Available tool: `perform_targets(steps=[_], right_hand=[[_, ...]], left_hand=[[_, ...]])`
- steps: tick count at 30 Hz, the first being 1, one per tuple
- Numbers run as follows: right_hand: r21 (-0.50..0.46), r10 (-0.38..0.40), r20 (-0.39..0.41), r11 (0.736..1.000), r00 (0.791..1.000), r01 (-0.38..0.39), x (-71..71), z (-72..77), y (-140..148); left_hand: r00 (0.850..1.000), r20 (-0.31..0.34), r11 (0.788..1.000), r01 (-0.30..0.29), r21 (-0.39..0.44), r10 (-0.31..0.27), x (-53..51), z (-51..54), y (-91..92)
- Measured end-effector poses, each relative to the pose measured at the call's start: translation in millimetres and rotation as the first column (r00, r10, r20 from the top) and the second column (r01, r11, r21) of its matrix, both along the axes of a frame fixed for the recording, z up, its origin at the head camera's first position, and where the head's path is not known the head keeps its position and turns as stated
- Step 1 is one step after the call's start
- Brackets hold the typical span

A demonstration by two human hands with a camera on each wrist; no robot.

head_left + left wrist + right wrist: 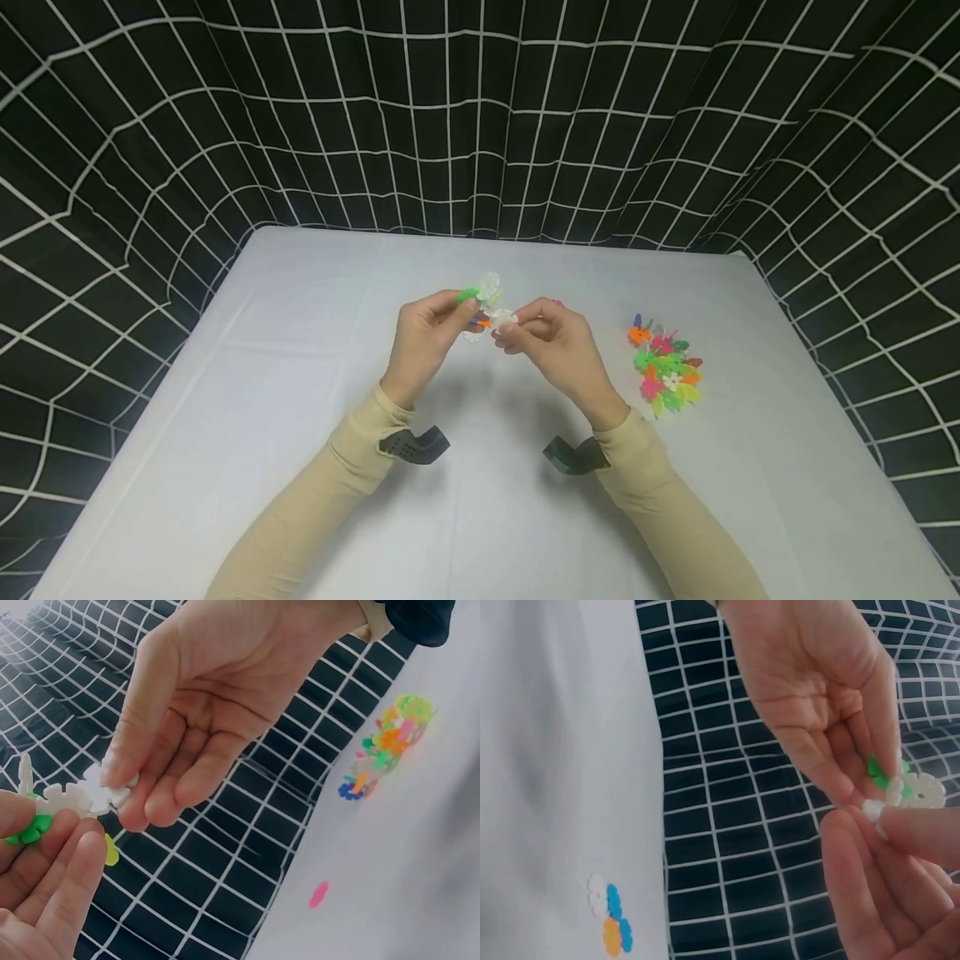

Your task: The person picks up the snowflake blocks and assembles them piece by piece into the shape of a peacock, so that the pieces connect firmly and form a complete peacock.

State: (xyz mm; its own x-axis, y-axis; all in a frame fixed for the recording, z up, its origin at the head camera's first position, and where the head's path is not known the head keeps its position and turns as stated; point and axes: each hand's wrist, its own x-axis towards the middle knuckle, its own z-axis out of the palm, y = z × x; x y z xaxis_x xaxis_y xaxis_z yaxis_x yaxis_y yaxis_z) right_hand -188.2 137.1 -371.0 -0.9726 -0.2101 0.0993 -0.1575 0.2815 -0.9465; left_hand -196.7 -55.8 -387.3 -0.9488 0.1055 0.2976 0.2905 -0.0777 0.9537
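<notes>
In the head view my left hand (429, 337) pinches a small cluster of flower-shaped plastic linking discs: a green disc (467, 295) and a white disc (489, 286), with a bit of yellow beside them. My right hand (562, 346) pinches another white disc (504, 317) between thumb and fingers. The left wrist view has the two hands' white discs (66, 799) meeting edge to edge; whether they are locked together cannot be told. In the right wrist view, the green disc (880, 771) and white disc (925, 790) show beyond my right thumb. Fingers partly hide the cluster.
A pile of colourful linking discs (670, 371) lies on the white table (300, 333) to the right. Under the hands lie white, blue and orange discs (612, 937). A pink disc (319, 895) lies alone behind my right hand. Black grid-patterned cloth surrounds the table.
</notes>
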Motion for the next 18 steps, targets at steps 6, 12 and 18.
perform_targets(steps=[6, 12, 18], right_hand=[[0.012, -0.007, 0.035, 1.000, 0.999, 0.006, -1.0, 2.3, 1], [0.132, 0.064, 0.024, 0.989, 0.998, -0.066, -8.3, 5.2, 12], [0.465, -0.127, -0.100, 0.871, 0.987, 0.159, -27.0, 9.6, 67]], left_hand=[[1.000, 0.003, 0.999, 0.004, -0.052, -0.004, -0.3, -2.5, 1.9], [1.000, 0.026, 0.999, -0.004, -0.037, 0.005, -0.9, -4.4, 2.3], [0.999, 0.031, 1.000, -0.016, -0.016, 0.016, -3.0, -4.1, 1.1]])
